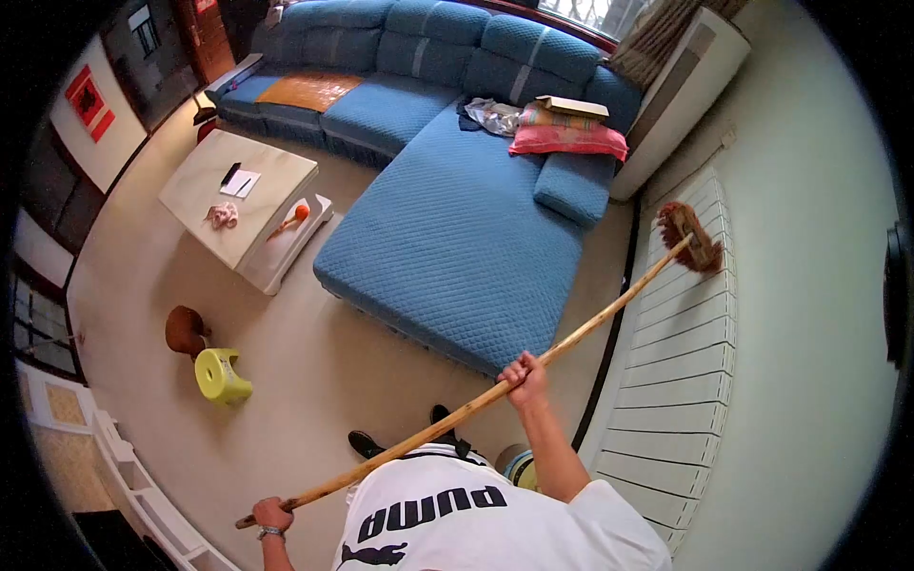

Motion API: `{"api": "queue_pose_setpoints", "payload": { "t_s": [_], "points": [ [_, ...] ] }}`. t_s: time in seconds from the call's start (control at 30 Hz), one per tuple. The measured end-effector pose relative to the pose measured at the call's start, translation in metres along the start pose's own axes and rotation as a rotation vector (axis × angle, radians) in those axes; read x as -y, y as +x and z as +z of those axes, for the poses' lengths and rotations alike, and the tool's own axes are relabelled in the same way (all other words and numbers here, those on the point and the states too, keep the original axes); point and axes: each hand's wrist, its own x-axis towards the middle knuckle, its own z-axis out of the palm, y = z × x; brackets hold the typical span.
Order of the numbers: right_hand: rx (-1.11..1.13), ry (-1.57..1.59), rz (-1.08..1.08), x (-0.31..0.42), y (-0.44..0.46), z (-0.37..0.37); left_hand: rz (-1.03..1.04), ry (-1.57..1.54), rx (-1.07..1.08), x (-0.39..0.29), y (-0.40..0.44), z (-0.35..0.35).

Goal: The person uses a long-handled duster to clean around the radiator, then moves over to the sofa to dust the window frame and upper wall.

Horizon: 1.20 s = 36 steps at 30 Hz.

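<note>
A long wooden-handled mop slants across the view from lower left to upper right. My left hand, with a band at the wrist, is closed round the handle close to its lower end. Farther up, my right hand grips the handle in front of the sofa's near corner. The fuzzy reddish-brown mop head is at the far top part of the white radiator on the right wall. It appears to rest against the radiator.
A blue sofa with cushions and a box fills the middle and back. Left of it stands a pale coffee table. A yellow-green stool and a brown stool-like object are on the floor. A bucket stands by my right side.
</note>
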Motion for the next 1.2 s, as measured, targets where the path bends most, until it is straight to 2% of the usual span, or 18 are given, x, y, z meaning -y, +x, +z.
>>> {"api": "queue_pose_setpoints", "payload": {
  "t_s": [0.07, 0.13, 0.2, 0.3, 0.33, 0.4, 0.43, 0.47, 0.6, 0.73, 0.97, 1.1, 1.2],
  "points": [
    [0.023, 0.060, 0.091, -0.026, -0.001, -0.004, -0.027, 0.007, -0.067, 0.027, -0.001, 0.003],
    [0.006, 0.086, 0.120, -0.052, -0.005, -0.002, -0.079, -0.010, -0.023, 0.047, -0.001, -0.011],
    [-0.011, 0.115, 0.158, -0.078, -0.008, -0.004, -0.098, 0.042, -0.164, 0.078, 0.007, -0.008],
    [-0.073, 0.141, 0.209, -0.113, -0.017, 0.010, -0.100, 0.031, -0.225, 0.122, 0.019, 0.000],
    [-0.061, 0.104, 0.245, -0.123, -0.017, 0.015, -0.172, 0.055, -0.100, 0.121, 0.022, -0.021],
    [-0.111, 0.139, 0.192, -0.145, -0.017, 0.016, -0.119, 0.110, -0.124, 0.151, 0.042, 0.003],
    [-0.096, 0.141, 0.196, -0.153, -0.013, 0.008, -0.076, 0.072, -0.263, 0.146, 0.039, -0.007],
    [-0.084, 0.145, 0.194, -0.162, -0.009, 0.003, -0.129, 0.065, -0.205, 0.149, 0.042, -0.012],
    [-0.095, 0.142, 0.189, -0.198, -0.018, 0.016, -0.031, -0.024, -0.278, 0.194, 0.064, -0.014],
    [-0.079, 0.124, 0.196, -0.221, -0.034, 0.035, -0.053, -0.019, -0.236, 0.218, 0.072, -0.030],
    [-0.080, 0.092, 0.203, -0.249, -0.039, 0.101, -0.042, -0.050, -0.251, 0.261, 0.100, -0.051],
    [-0.018, 0.074, 0.194, -0.248, -0.003, 0.154, -0.050, -0.090, -0.278, 0.261, 0.132, -0.065],
    [0.032, 0.068, 0.197, -0.251, 0.039, 0.191, -0.144, -0.094, -0.236, 0.250, 0.159, -0.070]
  ]
}}
